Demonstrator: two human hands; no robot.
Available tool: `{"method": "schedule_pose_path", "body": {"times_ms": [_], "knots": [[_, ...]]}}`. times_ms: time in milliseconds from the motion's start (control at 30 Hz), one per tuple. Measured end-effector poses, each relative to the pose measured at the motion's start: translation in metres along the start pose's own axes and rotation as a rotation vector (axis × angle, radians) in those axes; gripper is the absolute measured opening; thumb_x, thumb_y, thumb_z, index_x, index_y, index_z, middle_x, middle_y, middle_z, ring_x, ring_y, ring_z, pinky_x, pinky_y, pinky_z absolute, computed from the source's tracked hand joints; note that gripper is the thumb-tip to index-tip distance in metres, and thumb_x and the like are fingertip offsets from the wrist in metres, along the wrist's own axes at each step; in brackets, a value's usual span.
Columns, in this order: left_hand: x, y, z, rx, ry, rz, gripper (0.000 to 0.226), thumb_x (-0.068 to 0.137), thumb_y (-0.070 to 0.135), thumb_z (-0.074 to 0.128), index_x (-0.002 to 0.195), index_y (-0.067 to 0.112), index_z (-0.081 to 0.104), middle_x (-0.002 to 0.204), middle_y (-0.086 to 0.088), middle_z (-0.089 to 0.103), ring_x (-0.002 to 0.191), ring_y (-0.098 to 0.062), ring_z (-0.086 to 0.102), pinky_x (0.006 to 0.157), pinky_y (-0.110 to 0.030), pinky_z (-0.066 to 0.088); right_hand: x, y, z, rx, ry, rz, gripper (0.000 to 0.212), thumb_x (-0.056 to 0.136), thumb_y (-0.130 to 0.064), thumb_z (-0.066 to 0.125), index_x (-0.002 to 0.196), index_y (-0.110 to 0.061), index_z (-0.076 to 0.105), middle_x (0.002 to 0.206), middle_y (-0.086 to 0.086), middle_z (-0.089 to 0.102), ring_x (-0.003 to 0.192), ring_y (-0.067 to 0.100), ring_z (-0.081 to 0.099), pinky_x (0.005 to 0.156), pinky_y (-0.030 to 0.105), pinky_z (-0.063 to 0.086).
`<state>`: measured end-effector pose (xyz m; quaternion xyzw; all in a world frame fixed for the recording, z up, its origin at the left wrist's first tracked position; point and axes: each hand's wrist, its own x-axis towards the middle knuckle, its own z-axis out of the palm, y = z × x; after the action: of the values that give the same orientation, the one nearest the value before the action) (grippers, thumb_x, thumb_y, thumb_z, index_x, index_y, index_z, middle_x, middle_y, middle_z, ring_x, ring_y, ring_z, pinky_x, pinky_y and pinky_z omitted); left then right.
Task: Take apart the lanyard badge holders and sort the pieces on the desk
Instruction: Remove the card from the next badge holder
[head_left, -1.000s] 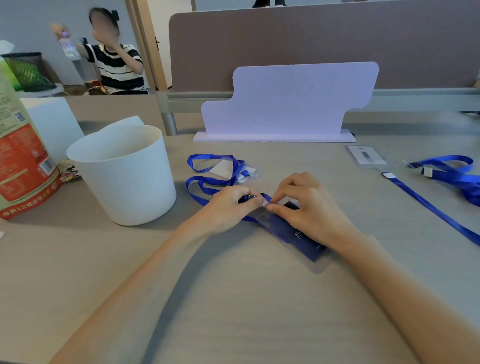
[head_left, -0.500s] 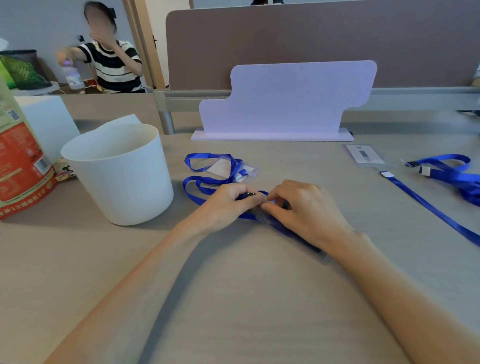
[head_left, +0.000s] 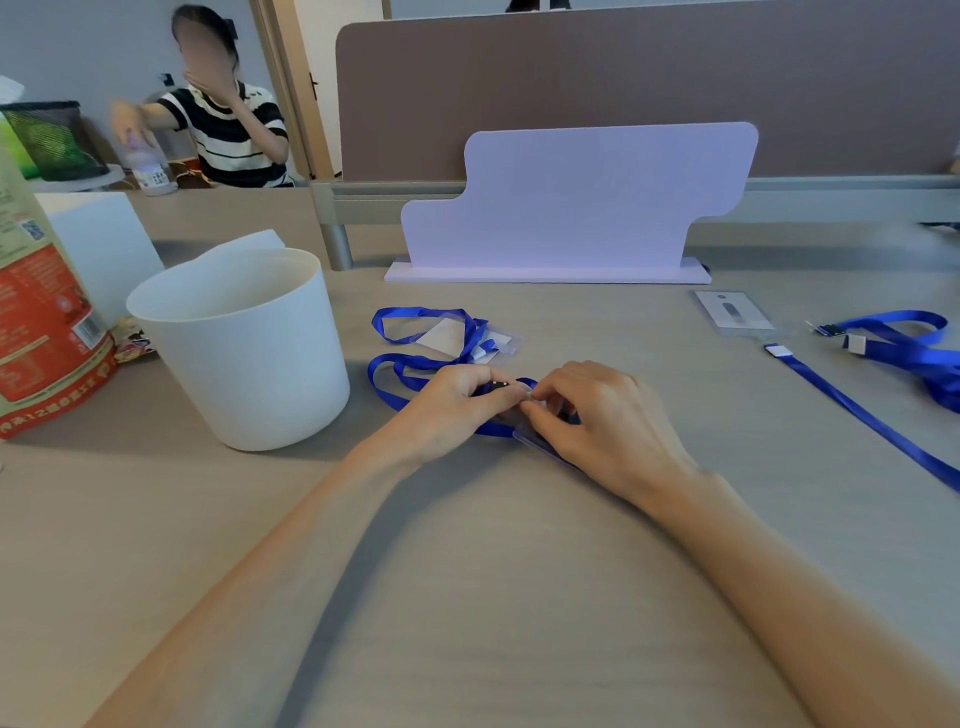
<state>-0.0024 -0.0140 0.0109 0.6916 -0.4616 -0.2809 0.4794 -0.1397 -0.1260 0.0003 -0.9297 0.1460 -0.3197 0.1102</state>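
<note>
A lanyard (head_left: 400, 376) clip (head_left: 500, 385) is pinched by the left hand (head_left: 447, 410) grip & the holder (head_left: 540, 441) by the right hand (head_left: 597, 415) grip, at bench (head_left: 467, 597) centre, near a white tub (head_left: 249, 343).

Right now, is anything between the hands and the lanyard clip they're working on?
Nothing visible. The left hand and right hand already meet at the black clip of the blue lanyard, with the clear badge holder under the right hand. The white bucket stands off to the left, apart.
</note>
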Motion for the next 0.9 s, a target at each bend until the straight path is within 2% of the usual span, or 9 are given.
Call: {"method": "schedule_pose_path", "body": {"times_ms": [300, 400, 567, 633, 733, 800, 900], "knots": [[0.0, 0.0, 0.0, 0.032, 0.001, 0.005, 0.015, 0.093, 0.023, 0.06, 0.083, 0.028, 0.07, 0.086, 0.005, 0.076, 0.088, -0.008, 0.07, 0.09, -0.025, 0.051, -0.002, 0.006, 0.005, 0.141, -0.04, 0.068, 0.014, 0.085, -0.034, 0.064, 0.089, -0.022, 0.069, 0.08, -0.009, 0.061, 0.08, 0.012, 0.055, 0.068, 0.034, 0.05], [0.0, 0.0, 0.0, 0.062, 0.011, 0.013, 0.016, 0.092, 0.02, 0.062, 0.082, 0.029, 0.07, 0.079, 0.012, 0.073, 0.081, -0.002, 0.068, 0.081, -0.019, 0.049, -0.002, 0.008, 0.008, 0.095, -0.051, 0.081, 0.02, 0.087, -0.036, 0.063, 0.1, -0.024, 0.072, 0.09, -0.007, 0.06, 0.089, 0.014, 0.052, 0.075, 0.029, 0.046], [0.0, -0.001, -0.004, 0.135, 0.058, 0.043, 0.008, 0.09, 0.025, 0.064, 0.085, 0.025, 0.07, 0.084, 0.002, 0.074, 0.083, -0.007, 0.068, 0.083, -0.025, 0.051, -0.001, 0.011, -0.001, 0.16, -0.154, 0.15, 0.028, 0.085, -0.045, 0.063, 0.107, -0.028, 0.069, 0.107, -0.009, 0.057, 0.099, 0.01, 0.054, 0.086, 0.03, 0.047], [-0.001, -0.001, -0.005, 0.177, 0.111, 0.079, 0.007, 0.09, 0.026, 0.064, 0.086, 0.024, 0.069, 0.081, 0.007, 0.07, 0.079, -0.003, 0.061, 0.077, -0.021, 0.046, 0.002, 0.011, -0.008, 0.212, -0.202, 0.234, 0.039, 0.084, -0.045, 0.065, 0.119, -0.029, 0.062, 0.113, -0.008, 0.058, 0.099, 0.006, 0.054, 0.084, 0.023, 0.044], [-0.004, -0.001, -0.007, 0.359, 0.202, 0.185, 0.003, 0.088, 0.027, 0.064, 0.086, 0.028, 0.067, 0.081, 0.015, 0.062, 0.093, -0.011, 0.047, 0.079, -0.018, 0.036, 0.007, 0.012, -0.016, 0.295, -0.245, 0.401, 0.054, 0.08, -0.042, 0.072, 0.129, -0.027, 0.055, 0.11, -0.007, 0.062, 0.088, 0.006, 0.056, 0.073, 0.019, 0.04], [-0.006, 0.001, -0.011, 0.488, 0.285, 0.257, 0.005, 0.087, 0.025, 0.066, 0.091, 0.025, 0.068, 0.084, 0.016, 0.06, 0.101, -0.011, 0.037, 0.086, -0.019, 0.033, 0.01, 0.012, -0.023, 0.318, -0.188, 0.427, 0.048, 0.078, -0.036, 0.076, 0.123, -0.026, 0.06, 0.102, -0.008, 0.064, 0.078, -0.001, 0.055, 0.066, 0.013, 0.04], [-0.009, 0.006, -0.015, 0.489, 0.385, 0.36, 0.007, 0.084, 0.021, 0.07, 0.091, 0.019, 0.069, 0.073, 0.025, 0.053, 0.102, -0.007, 0.038, 0.087, -0.019, 0.037, 0.013, 0.009, -0.036, 0.328, -0.042, 0.345, 0.032, 0.079, -0.027, 0.076, 0.11, -0.026, 0.068, 0.093, -0.012, 0.066, 0.076, -0.004, 0.057, 0.063, 0.004, 0.041]]}}
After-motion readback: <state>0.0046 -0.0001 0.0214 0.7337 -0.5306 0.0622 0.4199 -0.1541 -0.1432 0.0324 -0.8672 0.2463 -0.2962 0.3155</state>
